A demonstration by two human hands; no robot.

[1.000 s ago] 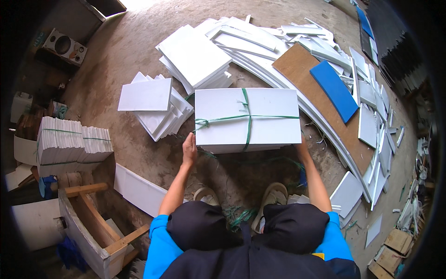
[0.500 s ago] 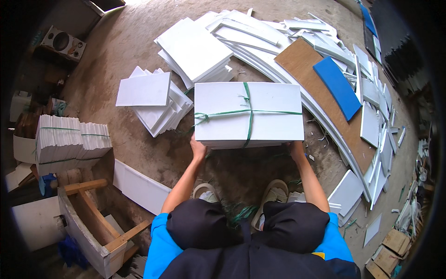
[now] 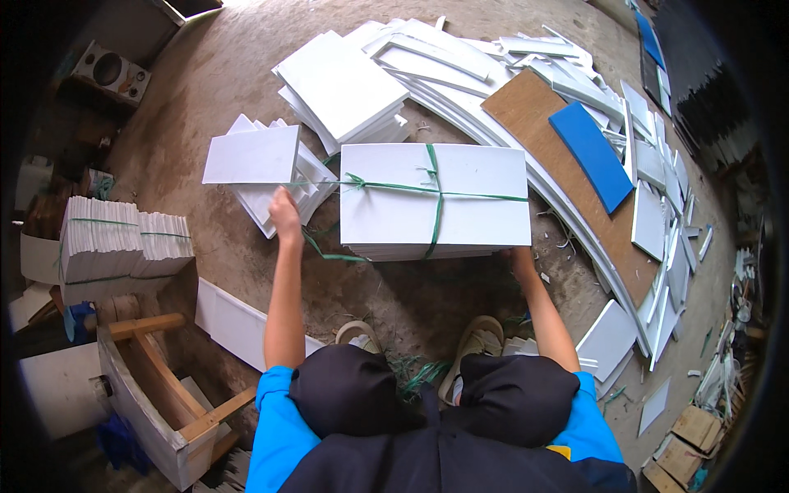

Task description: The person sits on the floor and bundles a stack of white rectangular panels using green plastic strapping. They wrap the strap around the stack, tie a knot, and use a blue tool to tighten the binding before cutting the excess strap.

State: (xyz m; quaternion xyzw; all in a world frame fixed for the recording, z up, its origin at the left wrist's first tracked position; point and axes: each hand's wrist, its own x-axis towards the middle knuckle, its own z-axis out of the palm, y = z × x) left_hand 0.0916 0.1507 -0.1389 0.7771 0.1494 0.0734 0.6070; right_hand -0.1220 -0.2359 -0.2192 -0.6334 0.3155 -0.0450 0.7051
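Observation:
In front of my feet sits a squared bundle of white boards, tied crosswise with green plastic string. Off its left side, my left hand is closed on a length of that string, drawn taut from the knot near the bundle's left edge. A loose tail of string loops down below that hand to the bundle's lower left side. My right hand grips the near right corner of the bundle from below, its fingers partly hidden by the boards.
Untied white boards are stacked beyond the bundle, with a smaller pile at left. A brown board, a blue board and white offcuts lie right. Tied bundles and a wooden frame stand left.
My left hand has left the bundle's near left corner and moved up and left, pulling string out from the knot. My right hand stays at its corner.

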